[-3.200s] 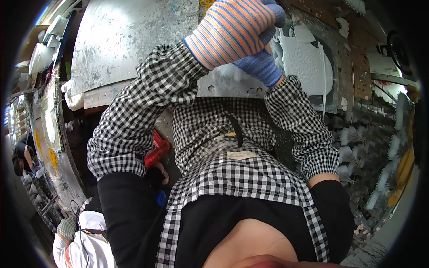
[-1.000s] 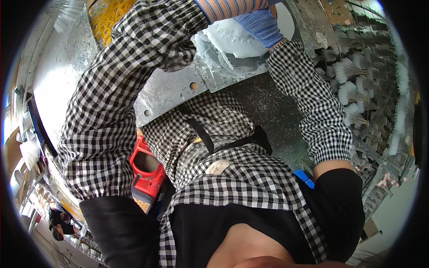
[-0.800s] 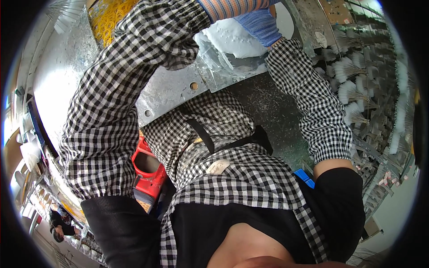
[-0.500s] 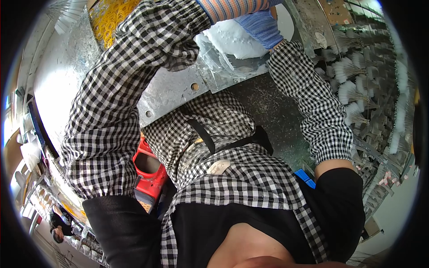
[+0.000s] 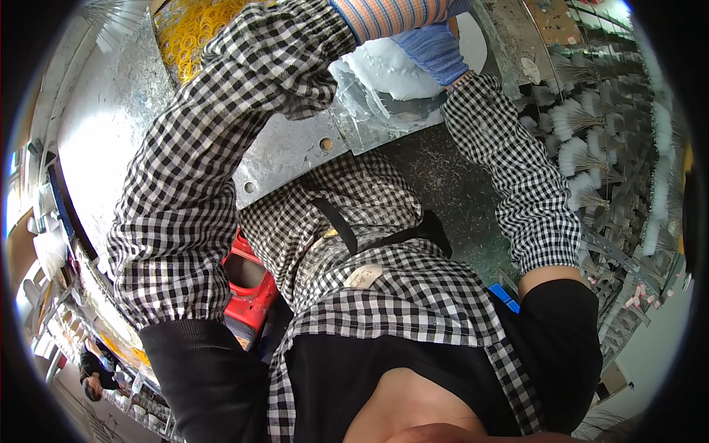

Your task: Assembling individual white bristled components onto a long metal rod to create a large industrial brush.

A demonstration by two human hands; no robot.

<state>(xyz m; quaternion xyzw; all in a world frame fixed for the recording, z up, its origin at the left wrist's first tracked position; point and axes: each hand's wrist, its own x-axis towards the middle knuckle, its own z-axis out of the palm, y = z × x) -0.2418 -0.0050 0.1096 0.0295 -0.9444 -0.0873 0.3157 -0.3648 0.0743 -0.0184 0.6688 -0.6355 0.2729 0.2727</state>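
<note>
My left hand point(image 5: 391, 15) wears an orange-striped glove and is mostly cut off by the top edge. My right hand point(image 5: 436, 48), in a blue glove, rests against a clear plastic bag point(image 5: 384, 77) of white material lying on a grey metal tabletop point(image 5: 295, 151). Both hands meet just above the bag, and their fingers are hidden. Checkered sleeves cover both forearms. A heap of yellow rubber bands point(image 5: 188, 33) lies on the table to the left of my left hand.
Rows of white brush tufts point(image 5: 583, 155) stand on racks at the right. A red crate point(image 5: 247, 284) sits on the floor by my left leg. Another person point(image 5: 92, 365) is at the far lower left beside shelves.
Compared with 3.2 s ago my hands have risen toward the top edge and now sit over the plastic bag. In the last second the arms have barely shifted.
</note>
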